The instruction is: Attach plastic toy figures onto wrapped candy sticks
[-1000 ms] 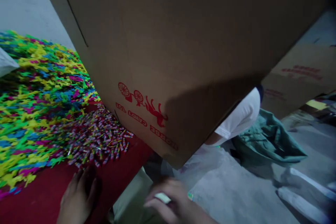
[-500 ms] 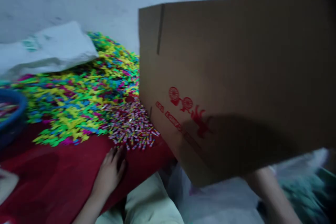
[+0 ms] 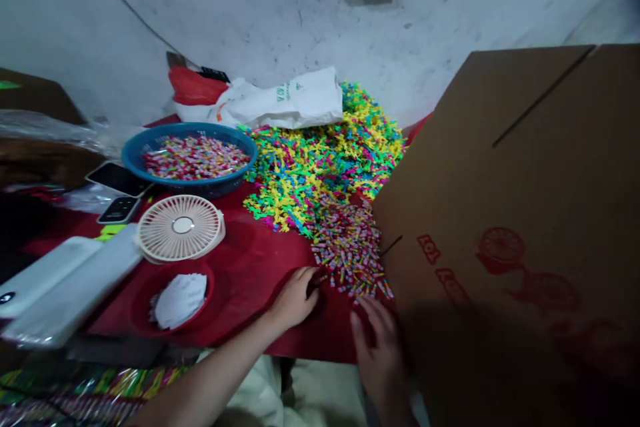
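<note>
Red bench [image 3: 240, 273] under my view: the wrapped candies [image 3: 347, 247] ran far to near, slanting right. My left hand [image 3: 295, 298] and right hand [image 3: 377, 353] lay open, holding nothing, the right nearer their near end.

Blue basket [image 3: 190, 128], multicoloured candies [image 3: 347, 250], neon yellow-green-pink scraps [image 3: 325, 160], red tabletop [image 3: 245, 273]; brown carton [image 3: 520, 147], red print [image 3: 503, 247]

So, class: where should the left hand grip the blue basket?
Probably the right rim of the blue basket, nearest the left hand, coming from the front right: it is round with a raised lip, and the white fan crowds its near-left edge.
</note>
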Demonstrator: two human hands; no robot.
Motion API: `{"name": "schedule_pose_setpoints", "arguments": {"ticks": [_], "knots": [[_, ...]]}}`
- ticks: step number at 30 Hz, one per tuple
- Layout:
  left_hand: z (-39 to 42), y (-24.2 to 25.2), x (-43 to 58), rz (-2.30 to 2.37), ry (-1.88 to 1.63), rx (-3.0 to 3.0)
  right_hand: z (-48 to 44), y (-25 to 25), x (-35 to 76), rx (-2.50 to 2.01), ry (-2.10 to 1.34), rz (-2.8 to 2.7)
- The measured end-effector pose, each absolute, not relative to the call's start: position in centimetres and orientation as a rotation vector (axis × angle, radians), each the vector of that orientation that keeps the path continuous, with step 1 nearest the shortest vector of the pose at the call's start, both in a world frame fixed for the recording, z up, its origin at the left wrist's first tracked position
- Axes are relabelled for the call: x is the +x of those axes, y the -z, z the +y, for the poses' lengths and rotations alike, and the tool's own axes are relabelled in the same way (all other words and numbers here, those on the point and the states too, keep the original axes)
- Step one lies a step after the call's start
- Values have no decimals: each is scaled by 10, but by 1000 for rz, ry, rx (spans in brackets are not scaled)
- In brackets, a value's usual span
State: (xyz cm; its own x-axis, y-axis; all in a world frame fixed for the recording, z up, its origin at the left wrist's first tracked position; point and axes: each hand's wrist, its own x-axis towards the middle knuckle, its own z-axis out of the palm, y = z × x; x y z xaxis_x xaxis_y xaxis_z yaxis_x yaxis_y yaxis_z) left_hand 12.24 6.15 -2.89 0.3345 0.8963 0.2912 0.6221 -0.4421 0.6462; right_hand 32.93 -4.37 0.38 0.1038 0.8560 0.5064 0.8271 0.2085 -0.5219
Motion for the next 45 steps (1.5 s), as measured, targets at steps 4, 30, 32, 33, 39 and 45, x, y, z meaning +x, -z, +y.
{"name": "schedule_pose_setpoints", "arguments": {"ticks": [4,30,32,33,39,45], "knots": [[99,12,93,1667,-971,2037,-20,46,295,-1721,-64,-1943],[49,30,89,1699,-632,2318,-3,49,281,-1827,-28,-1853],[31,34,86,1537,-583,2410,-4,48,282,-1821,-22,-1812],[23,37,84,1468,-545,2437,-5,47,283,-1806,-13,-1771],[12,10,71,1407,-551,2442,-15,49,291,-1755,36,-1555],[59,-86,-26,2222,-999,2139,-14,47,294,-1678,-29,-1492]]}}
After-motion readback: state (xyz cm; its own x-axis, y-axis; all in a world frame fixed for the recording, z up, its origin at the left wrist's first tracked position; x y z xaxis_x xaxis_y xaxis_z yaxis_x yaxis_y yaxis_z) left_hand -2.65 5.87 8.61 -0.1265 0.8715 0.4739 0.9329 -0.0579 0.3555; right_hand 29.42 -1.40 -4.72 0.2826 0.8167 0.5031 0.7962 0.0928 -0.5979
